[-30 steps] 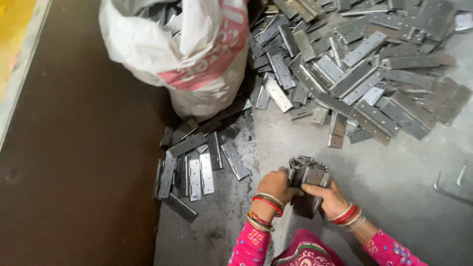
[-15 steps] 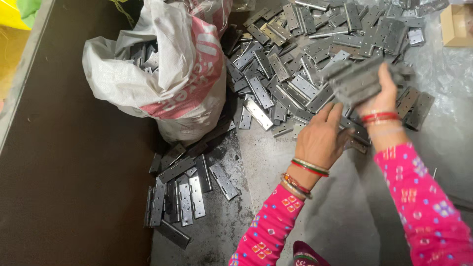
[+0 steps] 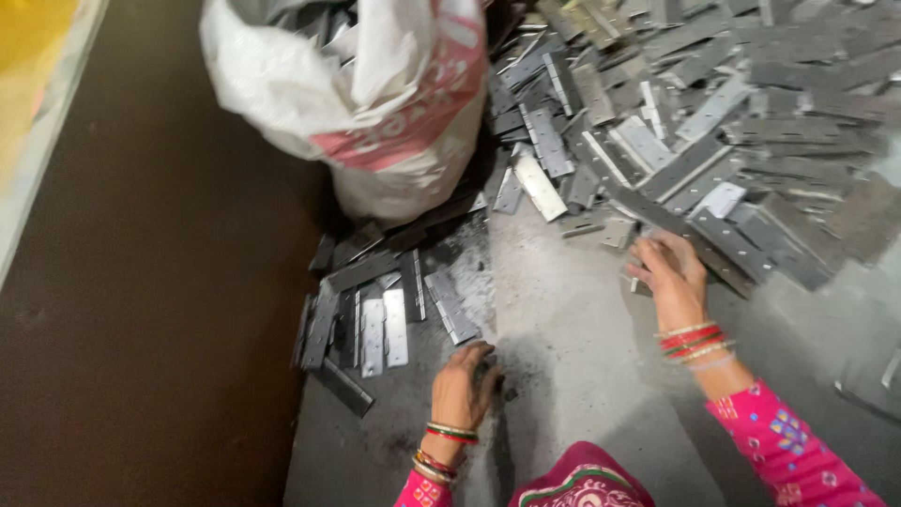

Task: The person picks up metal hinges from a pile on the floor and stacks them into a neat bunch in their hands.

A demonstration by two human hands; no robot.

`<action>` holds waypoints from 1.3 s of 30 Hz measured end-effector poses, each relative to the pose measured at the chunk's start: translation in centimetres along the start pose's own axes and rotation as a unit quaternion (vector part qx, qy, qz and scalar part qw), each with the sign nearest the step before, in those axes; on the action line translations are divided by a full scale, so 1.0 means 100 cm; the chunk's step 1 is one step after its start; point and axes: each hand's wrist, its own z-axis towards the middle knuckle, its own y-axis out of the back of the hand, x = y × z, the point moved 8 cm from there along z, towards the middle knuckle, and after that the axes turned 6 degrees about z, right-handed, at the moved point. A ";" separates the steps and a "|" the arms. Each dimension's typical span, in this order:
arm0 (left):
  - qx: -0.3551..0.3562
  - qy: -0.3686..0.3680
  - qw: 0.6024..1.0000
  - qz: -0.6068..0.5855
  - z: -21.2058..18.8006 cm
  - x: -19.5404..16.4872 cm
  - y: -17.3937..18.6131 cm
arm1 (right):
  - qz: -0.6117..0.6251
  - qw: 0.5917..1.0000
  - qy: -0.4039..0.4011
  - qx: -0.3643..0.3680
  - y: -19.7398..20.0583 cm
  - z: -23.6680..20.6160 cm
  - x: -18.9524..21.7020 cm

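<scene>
Steel plates (image 3: 713, 141), flat grey strips with punched holes, lie heaped on the floor (image 3: 572, 347) to the right of the white sack (image 3: 375, 103), and we judge them stiff, heavy in bulk, sharp-edged and slick with dark dust. Our right hand (image 3: 668, 277) rests spread and empty on the heap's near edge; our left hand (image 3: 465, 383) lies loosely curled on the floor below the sack, holding nothing, near a smaller row of plates (image 3: 385, 324). We would grip each by its long edges.
</scene>
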 end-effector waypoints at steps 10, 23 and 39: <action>-0.200 0.292 0.895 0.271 -0.022 0.144 0.133 | -0.324 0.904 0.076 0.268 -0.161 -0.086 -0.053; -0.117 0.389 0.881 0.243 0.016 0.184 0.145 | -0.605 0.721 0.089 0.326 -0.289 -0.099 -0.123; -0.105 0.405 0.808 0.415 0.032 0.211 0.157 | -0.538 0.758 0.098 0.354 -0.266 -0.123 -0.132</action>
